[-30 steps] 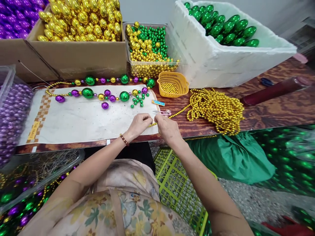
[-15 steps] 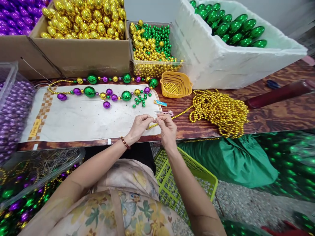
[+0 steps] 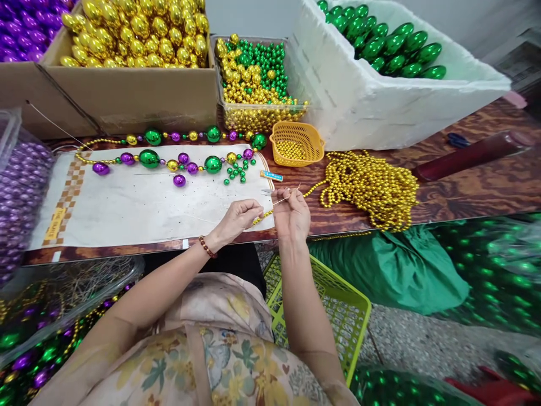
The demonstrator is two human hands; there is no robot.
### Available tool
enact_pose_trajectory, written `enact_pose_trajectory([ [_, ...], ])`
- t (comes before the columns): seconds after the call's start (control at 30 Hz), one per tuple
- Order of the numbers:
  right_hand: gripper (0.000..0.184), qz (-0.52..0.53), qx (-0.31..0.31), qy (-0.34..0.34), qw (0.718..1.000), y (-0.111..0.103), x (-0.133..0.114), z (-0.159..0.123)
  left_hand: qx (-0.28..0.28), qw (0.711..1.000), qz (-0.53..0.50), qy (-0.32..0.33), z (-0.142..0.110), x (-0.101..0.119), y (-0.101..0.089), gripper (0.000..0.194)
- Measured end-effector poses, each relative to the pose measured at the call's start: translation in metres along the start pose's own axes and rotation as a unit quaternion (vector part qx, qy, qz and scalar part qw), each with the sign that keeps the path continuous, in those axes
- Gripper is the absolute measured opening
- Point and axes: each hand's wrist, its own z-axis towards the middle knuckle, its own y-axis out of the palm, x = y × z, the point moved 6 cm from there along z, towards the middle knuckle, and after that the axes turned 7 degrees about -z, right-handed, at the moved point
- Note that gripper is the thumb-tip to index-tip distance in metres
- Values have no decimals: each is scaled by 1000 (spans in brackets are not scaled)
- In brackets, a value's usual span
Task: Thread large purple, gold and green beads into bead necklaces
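Observation:
My left hand (image 3: 240,221) is closed in a pinch on a thin pale string (image 3: 280,201) at the front right of the white cloth (image 3: 139,211). The string stretches across to my right hand (image 3: 292,217), which is turned palm up with its fingers curled over it. A short run of gold beads (image 3: 264,217) shows between the hands. Scissor blades (image 3: 267,192) poke out beside my right fingers; the handles are hidden. Behind lies a strand of green, purple and gold beads (image 3: 149,158), with loose small green beads (image 3: 237,171) near it.
A heap of gold bead chain (image 3: 367,186) lies right, beside a yellow basket (image 3: 298,144). Along the back stand a cardboard box (image 3: 131,93), a clear bin (image 3: 262,113) and a white foam box (image 3: 406,115). A dark red rod (image 3: 473,155) lies far right.
My right hand has turned palm up and moved away from my left hand, drawing the string out between them. The scissor handles are now covered. The view has shifted slightly.

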Motion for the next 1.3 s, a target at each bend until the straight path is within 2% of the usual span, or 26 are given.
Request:
enact_pose_trajectory([
  [0.13, 23, -57, 1, -7, 998, -3, 6, -1, 3, 1000, -29, 10, -2, 6, -6, 40],
  [0.23, 30, -161, -46, 2, 986, 0, 10, -7, 30, 997, -20, 63, -3, 20, -16, 34],
  [0.3, 38, -226, -122, 7, 966, 11, 14, -13, 36, 994, -2, 106, -3, 33, -18, 30],
  [0.4, 30, -295, -225, -23, 929, 31, 18, -25, 47, 987, 27, 151, -2, 53, -17, 27],
  [0.5, 24, -350, -253, -62, 900, 41, 18, -31, 67, 984, 21, 162, 1, 70, -21, 24],
  [0.6, 25, -411, -273, -49, 868, 42, 20, -33, 89, 982, 70, 149, 5, 81, -32, 23],
  [0.67, 24, -463, -299, -52, 833, 45, 18, -36, 98, 968, 184, 136, 5, 85, -38, 22],
  [0.7, 22, -496, -308, -77, 808, 48, 15, -38, 95, 953, 255, 130, 4, 85, -40, 21],
  [0.77, 19, -559, -308, -165, 752, 57, 3, -42, 70, 916, 379, 114, 0, 82, -39, 21],
  [0.83, 17, -600, -298, -242, 702, 64, -8, -46, 23, 898, 433, 73, -3, 74, -35, 28],
  [0.9, 15, -620, -298, -272, 673, 67, -13, -49, -25, 914, 404, 0, -7, 65, -32, 39],
  [0.97, 14, -629, -303, -270, 663, 65, -15, -49, -76, 938, 328, -89, -11, 55, -28, 44],
  [1.03, 15, -631, -315, -258, 660, 58, -17, -49, -126, 942, 262, -168, -17, 48, -24, 39],
  [1.1, 17, -634, -349, -248, 644, 51, -16, -49, -140, 940, 234, -206, -20, 47, -22, 32],
  [1.13, 17, -640, -373, -247, 625, 47, -15, -50, -130, 941, 229, -211, -21, 48, -22, 30],
  [1.2, 14, -672, -413, -250, 561, 36, -11, -47, -100, 948, 223, -204, -22, 55, -23, 30],
  [1.23, 12, -703, -413, -254, 521, 29, -10, -42, -90, 951, 221, -199, -23, 60, -22, 30],
  [1.3, 7, -774, -361, -259, 452, 10, -15, -24, -82, 953, 218, -192, -29, 72, -18, 29],
])
